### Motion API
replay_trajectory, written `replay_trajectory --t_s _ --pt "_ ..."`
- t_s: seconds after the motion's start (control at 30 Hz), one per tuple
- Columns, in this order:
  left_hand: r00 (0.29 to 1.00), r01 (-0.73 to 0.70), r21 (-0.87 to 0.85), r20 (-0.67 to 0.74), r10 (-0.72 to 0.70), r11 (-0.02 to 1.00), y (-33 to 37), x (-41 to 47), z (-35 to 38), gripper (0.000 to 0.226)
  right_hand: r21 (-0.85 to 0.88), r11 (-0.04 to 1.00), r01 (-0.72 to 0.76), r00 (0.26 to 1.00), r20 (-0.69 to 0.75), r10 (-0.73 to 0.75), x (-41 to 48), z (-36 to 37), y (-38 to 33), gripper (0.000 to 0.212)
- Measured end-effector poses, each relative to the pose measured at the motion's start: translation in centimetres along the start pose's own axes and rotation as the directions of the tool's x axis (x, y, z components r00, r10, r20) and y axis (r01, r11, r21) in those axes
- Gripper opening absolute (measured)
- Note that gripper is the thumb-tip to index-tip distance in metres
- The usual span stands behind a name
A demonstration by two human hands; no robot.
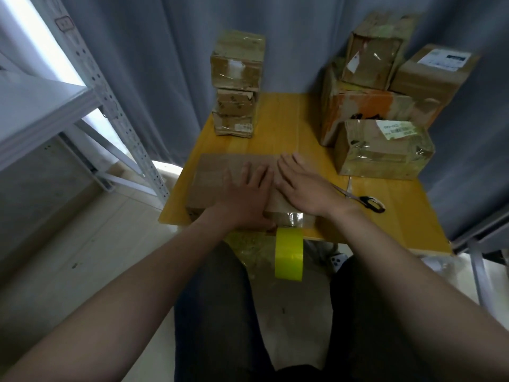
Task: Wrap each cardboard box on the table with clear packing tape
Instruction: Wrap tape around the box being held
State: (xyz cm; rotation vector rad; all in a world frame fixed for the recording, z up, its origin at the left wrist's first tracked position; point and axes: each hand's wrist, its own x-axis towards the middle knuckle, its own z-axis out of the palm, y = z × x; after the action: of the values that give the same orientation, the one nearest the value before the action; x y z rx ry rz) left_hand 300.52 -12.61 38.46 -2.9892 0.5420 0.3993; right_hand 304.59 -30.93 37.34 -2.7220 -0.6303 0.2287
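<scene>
**Left hand** [242, 195]: fingers straight and spread, palm pressed flat on the top of the flat cardboard box [217, 172]; nothing gripped.

**Right hand** [301, 183]: likewise flat and unclenched, just beside the left hand on the right part of the same top face, its fingertips towards the far edge.

**Flat cardboard box:** closed, contents not visible. It lies at the near left of the yellow table [281, 125], directly under both palms. A strip of clear tape [293, 217] shows on its near side.

**Tape roll** [289, 253]: yellow-green, hangs below the table's near edge, just under that strip and above the person's lap.

**Scissors** [363, 201]: on the table to the right of the right wrist, black handles nearest.

**Taped box** [382, 150]: glossy, with a white label, at the right; closed.

**Orange-marked box** [366, 106]: behind it, with two more boxes [371, 56] on top; all closed.

**Stack of three boxes** [237, 86]: at the far left of the table, well apart from the hands.

**Surroundings:** grey-blue curtain [165, 51] behind, white metal shelf [91, 86] to the left.
</scene>
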Motion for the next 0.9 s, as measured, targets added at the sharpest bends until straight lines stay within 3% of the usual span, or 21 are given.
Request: replay_trajectory --t_s 0.13,0.2,0.27,0.33,0.43,0.5,0.7,0.8,0.9 --pt "0.997 0.074 -0.039 -0.007 -0.074 0.996 0.5 -1.0 -0.7 0.116 0.193 0.978 0.084 0.990 -0.124 -0.061 -2.4 0.6 0.7 0.062" --pt "0.981 0.175 -0.092 -0.068 -0.182 0.980 1.4 -2.4 -2.3 0.092 0.205 0.975 0.087 0.988 -0.141 -0.058 -2.4 0.7 0.8 0.062" --pt "0.943 0.252 -0.281 -0.145 -0.301 0.926 2.3 -4.0 -3.6 0.050 0.201 0.976 0.079 0.989 -0.141 -0.051 -2.2 0.8 0.8 0.062" --pt "0.953 0.258 -0.527 0.002 -0.302 0.810 3.3 -5.5 -3.7 0.032 0.203 0.976 0.073 0.989 -0.141 -0.045 -2.0 0.9 0.8 0.063" --pt "0.950 0.310 -0.811 0.247 -0.189 0.497 5.2 -6.8 -1.6 0.039 0.207 0.976 0.072 0.986 -0.161 -0.038 -2.1 1.2 0.9 0.063" --pt "0.934 0.341 -0.894 0.286 -0.214 0.291 6.0 -6.7 0.1 0.042 0.204 0.977 0.068 0.987 -0.156 -0.036 -2.1 1.1 0.8 0.066" --pt "0.930 0.275 -0.959 0.284 -0.234 -0.071 7.6 -6.1 3.3 0.048 0.168 0.984 0.065 0.996 -0.074 -0.053 -2.4 0.4 0.8 0.089" --pt "0.933 0.249 -0.963 0.267 -0.240 -0.104 7.7 -5.8 4.1 0.046 0.178 0.982 0.060 0.996 -0.083 -0.046 -2.4 0.5 0.9 0.091" --pt "0.932 0.289 -0.955 0.296 -0.211 -0.063 7.4 -5.6 4.3 0.052 0.207 0.977 0.058 0.995 -0.088 -0.041 -2.3 0.6 1.0 0.093"
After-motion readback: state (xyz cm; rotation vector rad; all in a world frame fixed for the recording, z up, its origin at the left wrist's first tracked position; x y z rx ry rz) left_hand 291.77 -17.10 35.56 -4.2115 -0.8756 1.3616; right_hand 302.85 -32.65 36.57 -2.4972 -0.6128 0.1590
